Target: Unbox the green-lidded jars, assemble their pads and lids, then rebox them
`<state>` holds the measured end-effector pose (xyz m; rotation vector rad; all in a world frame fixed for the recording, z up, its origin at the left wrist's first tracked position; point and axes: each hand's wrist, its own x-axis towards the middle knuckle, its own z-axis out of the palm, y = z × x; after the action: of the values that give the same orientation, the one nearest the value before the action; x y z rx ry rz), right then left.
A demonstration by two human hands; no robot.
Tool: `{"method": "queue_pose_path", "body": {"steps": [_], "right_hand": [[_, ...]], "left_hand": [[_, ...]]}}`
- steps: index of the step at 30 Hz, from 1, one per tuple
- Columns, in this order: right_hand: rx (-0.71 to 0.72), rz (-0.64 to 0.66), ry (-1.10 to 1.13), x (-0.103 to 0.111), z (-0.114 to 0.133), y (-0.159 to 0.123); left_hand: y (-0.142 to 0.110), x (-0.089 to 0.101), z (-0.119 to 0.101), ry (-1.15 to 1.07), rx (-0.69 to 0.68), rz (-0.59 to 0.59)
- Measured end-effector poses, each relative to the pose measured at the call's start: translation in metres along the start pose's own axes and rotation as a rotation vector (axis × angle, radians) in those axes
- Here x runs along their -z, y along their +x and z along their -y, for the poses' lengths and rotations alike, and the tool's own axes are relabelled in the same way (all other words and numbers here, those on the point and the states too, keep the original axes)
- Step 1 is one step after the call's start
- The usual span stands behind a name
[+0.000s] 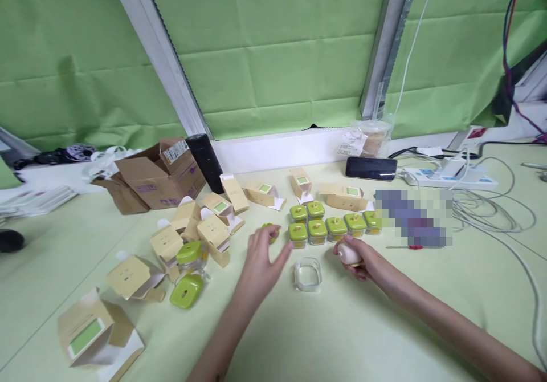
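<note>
My left hand (261, 259) has its thumb and fingers apart, held just before a green lid (269, 232) that its fingers partly hide. Whether the fingertips touch that lid I cannot tell. In my right hand (363, 259) is a pale pinkish rounded object (349, 255) with a small nub; a yellowish edge shows beneath it. An open clear glass container (307, 275) stands on the table between my hands. Behind it are several small clear containers with green lids (317, 232), most with yellow loops on top. Two more green-lidded containers (187, 291) lie at the left, one tipped.
Several opened beige cartons (134, 276) spread across the left and back of the table (342, 336). A brown cardboard box (171, 179) and a black cylinder (205, 162) stand behind. A phone (371, 168), a power strip (453, 178) and tangled cables lie at the right.
</note>
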<state>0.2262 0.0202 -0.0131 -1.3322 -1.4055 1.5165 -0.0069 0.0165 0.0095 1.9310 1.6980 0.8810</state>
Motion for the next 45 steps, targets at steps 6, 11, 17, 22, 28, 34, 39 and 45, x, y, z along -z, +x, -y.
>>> {"method": "queue_pose_path", "body": {"steps": [6, 11, 17, 22, 28, 34, 39, 45], "right_hand": [[0.127, 0.061, -0.395, -0.003, 0.007, -0.013], [0.172, 0.107, -0.788, -0.003, 0.012, -0.017], [0.167, -0.016, -0.676, 0.010, 0.007, -0.012], [0.362, -0.242, -0.252, 0.009, 0.016, -0.015], [0.456, -0.136, 0.010, -0.006, 0.031, -0.026], [0.805, -0.085, -0.528, -0.007, 0.031, -0.030], [1.129, -0.193, -0.851, 0.005, 0.077, -0.021], [1.362, -0.397, -1.019, 0.014, 0.150, -0.020]], "left_hand": [[0.030, -0.007, 0.029, 0.068, 0.157, -0.124], [0.031, -0.004, 0.032, -0.101, 0.118, -0.087], [0.012, 0.007, 0.002, -0.515, 0.056, 0.065], [-0.010, -0.004, -0.023, -1.028, 0.112, 0.261], [-0.020, -0.025, -0.031, -0.951, 0.067, 0.242], [-0.024, -0.021, -0.042, -0.757, 0.025, 0.337], [0.001, 0.016, -0.076, -0.838, 0.032, 0.438], [0.031, 0.060, -0.121, -1.230, -0.001, 0.281]]}}
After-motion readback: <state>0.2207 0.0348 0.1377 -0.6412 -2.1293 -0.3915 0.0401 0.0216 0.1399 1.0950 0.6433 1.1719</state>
